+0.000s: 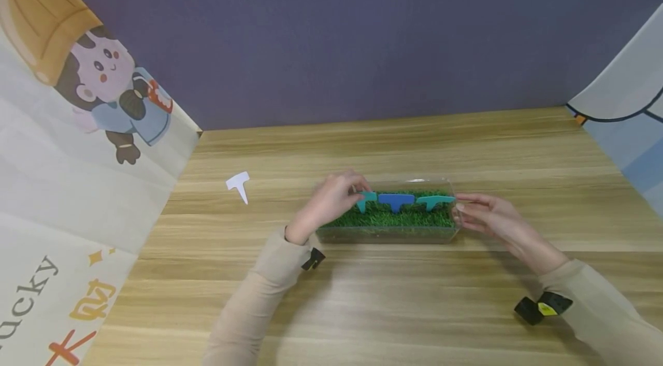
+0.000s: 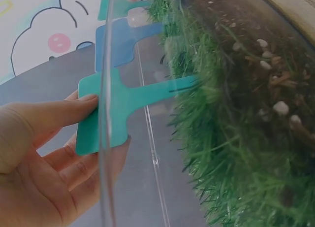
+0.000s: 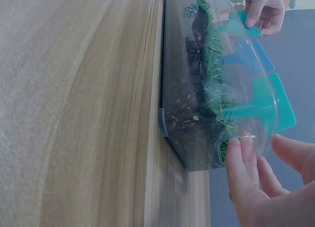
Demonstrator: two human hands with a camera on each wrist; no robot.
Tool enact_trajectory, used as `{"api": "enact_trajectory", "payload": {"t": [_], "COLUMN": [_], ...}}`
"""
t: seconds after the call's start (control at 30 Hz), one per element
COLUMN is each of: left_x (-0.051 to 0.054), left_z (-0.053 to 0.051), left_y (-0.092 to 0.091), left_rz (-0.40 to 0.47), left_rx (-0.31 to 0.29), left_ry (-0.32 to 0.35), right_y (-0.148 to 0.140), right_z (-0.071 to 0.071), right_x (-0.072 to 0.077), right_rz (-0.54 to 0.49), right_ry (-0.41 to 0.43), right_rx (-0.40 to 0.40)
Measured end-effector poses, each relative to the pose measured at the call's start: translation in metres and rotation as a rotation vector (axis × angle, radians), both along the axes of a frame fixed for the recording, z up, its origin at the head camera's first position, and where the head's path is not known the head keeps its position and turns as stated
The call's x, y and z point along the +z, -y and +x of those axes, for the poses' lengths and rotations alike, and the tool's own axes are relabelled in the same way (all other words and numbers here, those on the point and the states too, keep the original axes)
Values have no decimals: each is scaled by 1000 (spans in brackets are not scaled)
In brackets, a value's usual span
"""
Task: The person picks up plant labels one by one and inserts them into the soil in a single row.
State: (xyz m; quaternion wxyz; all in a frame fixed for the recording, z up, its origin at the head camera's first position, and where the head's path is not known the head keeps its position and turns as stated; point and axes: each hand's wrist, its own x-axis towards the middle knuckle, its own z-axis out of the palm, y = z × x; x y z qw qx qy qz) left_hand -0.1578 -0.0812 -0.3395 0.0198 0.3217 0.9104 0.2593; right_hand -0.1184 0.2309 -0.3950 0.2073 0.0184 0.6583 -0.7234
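Note:
A clear planter box [image 1: 388,235] with green grass [image 1: 409,219] and dark soil [image 2: 256,54] stands on the table. Three T-shaped plant labels are stuck upright in it: a left teal label [image 2: 106,111], a blue label [image 1: 396,200] in the middle and a right teal label [image 1: 434,201]. My left hand [image 1: 334,196] pinches the head of the left teal label between thumb and fingers; its stem goes into the grass. At the box's right end, my right hand [image 1: 492,219] touches the end wall with fairly straight fingers, the thumb by the rim near the right teal label.
A white T-shaped plant label [image 1: 239,185] lies on the wooden table [image 1: 393,308] left of the box. Behind the table rises a dark blue wall [image 1: 383,38]. Printed cloths with cartoon figures [image 1: 109,72] hang at both sides.

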Motion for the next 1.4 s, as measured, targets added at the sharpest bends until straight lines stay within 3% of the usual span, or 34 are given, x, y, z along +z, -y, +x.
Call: {"api": "enact_trajectory", "payload": {"t": [0.5, 1.4], "left_x": [-6, -3], "left_z": [-1, 1], "left_y": [-4, -10], "left_rz": [-15, -58], "left_rx": [-7, -2], "left_ry": [-1, 10], "right_y": [2, 2], "right_z": [1, 1], "right_x": [3, 4], "right_rz": [31, 28], "right_ry": [-2, -9], "right_rx": [10, 9]}}
